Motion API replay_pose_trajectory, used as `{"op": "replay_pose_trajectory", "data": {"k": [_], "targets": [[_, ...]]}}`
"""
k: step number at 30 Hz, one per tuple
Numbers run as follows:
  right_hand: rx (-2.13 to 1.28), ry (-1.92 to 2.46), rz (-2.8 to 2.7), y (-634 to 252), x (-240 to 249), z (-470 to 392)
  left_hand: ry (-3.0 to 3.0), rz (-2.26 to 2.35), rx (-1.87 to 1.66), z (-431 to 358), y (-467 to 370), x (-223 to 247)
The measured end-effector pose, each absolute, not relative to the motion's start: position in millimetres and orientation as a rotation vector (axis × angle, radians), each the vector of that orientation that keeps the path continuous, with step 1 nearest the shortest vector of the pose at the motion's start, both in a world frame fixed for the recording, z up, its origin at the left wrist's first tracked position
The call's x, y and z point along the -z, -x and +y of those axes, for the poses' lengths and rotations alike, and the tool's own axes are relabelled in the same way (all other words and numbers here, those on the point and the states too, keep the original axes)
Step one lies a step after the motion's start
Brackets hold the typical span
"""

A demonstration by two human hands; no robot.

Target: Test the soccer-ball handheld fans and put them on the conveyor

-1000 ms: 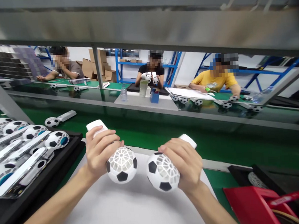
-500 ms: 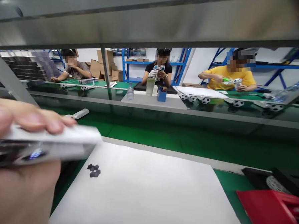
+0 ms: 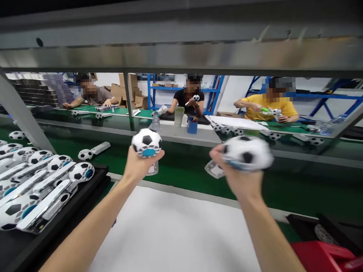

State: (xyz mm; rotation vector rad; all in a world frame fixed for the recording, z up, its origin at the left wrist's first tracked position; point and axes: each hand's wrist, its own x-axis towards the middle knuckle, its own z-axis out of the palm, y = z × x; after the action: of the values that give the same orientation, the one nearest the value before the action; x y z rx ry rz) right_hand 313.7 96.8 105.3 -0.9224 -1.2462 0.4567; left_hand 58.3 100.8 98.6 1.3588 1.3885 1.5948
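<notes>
Over the far edge of the white sheet (image 3: 177, 229), my left hand (image 3: 136, 164) grips a white device with a football-patterned head (image 3: 147, 142). The head has a blue disc on its near side, and a pale handle end shows below my fingers. To the right, my right hand (image 3: 246, 185) is closed round a second football-headed device (image 3: 246, 151), smeared by motion. Its pale handle end (image 3: 214, 169) sticks out to the left. Both are held up above the green conveyor belt (image 3: 184, 184). My left forearm hides part of the sheet.
A black tray (image 3: 95, 183) at left holds several more football-headed devices (image 3: 80, 172). One (image 3: 86, 154) lies on the belt beyond. A red object (image 3: 324, 258) sits at lower right. Three people work across the belt, and a metal beam (image 3: 177, 59) spans overhead.
The close, blurred hand with a white device at left is gone from there. Both hands are now farther out, each holding a football-headed device. The view has shifted, showing the tray at left.
</notes>
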Motion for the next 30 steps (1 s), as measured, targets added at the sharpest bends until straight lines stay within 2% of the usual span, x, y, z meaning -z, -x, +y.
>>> {"op": "replay_pose_trajectory", "data": {"k": [7, 11, 14, 17, 20, 25, 30], "targets": [[-0.598, 1.273, -1.37, -303, 1, 164, -1.448, 1.642, -1.111, 195, -86, -38], [-0.444, 1.451, -1.479, -304, 45, 169, -1.575, 1.891, -1.002, 212, -90, -7], [-0.298, 1.486, -1.585, -303, 59, 172, -1.73, 2.083, -0.842, 216, -89, 6], [-0.122, 1.452, -1.639, -304, 59, 173, -1.927, 2.167, -0.65, 224, -73, -2], [0.048, 1.4, -1.607, -306, 54, 172, -2.038, 2.236, -0.442, 239, -30, -33], [0.208, 1.293, -1.557, -304, 51, 169, -1.836, 2.495, -0.122, 237, 69, -86], [0.293, 1.181, -1.549, -300, 51, 168, -1.739, 2.446, -0.154, 211, 119, -94]]}}
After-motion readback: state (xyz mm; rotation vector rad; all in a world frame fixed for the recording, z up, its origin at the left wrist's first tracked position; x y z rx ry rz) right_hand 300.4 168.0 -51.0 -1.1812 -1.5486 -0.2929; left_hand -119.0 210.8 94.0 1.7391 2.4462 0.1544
